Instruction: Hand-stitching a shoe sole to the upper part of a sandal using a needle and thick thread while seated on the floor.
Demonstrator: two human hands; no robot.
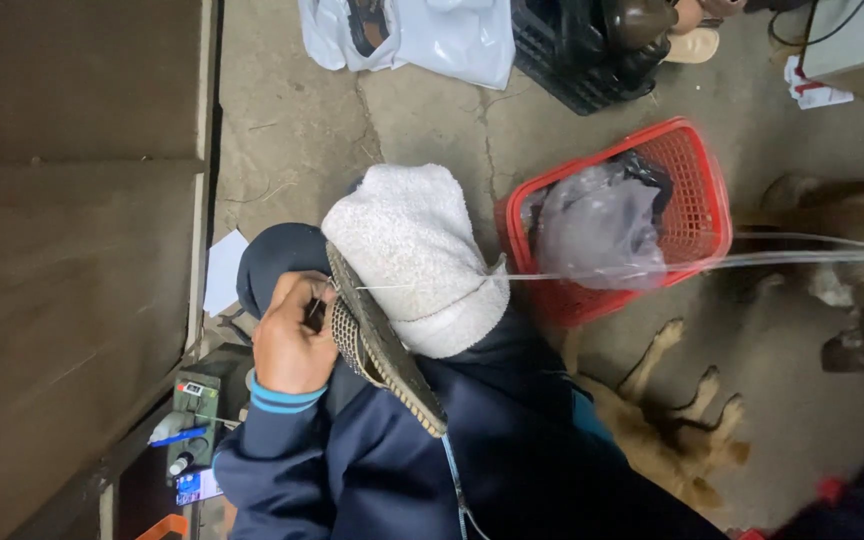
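Left hand [294,345] grips shoe sole [384,345] (thread taut) —

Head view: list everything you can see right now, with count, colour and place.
shoe sole: one, dark with pale edge, on the lap, edge-on
towel: one, white, rolled on the knee behind the sole
thread: one strand, clear, taut from the sole off to the right
basket: one, red, on the floor, holding a grey plastic bag
crate of shoes: one, black, top centre
white bag: one, top
dog: one, tan, lying lower right; a second furry animal at the right edge
small items: several, lower left
left hand: one, pinching at the sole's edge
right hand: not in view
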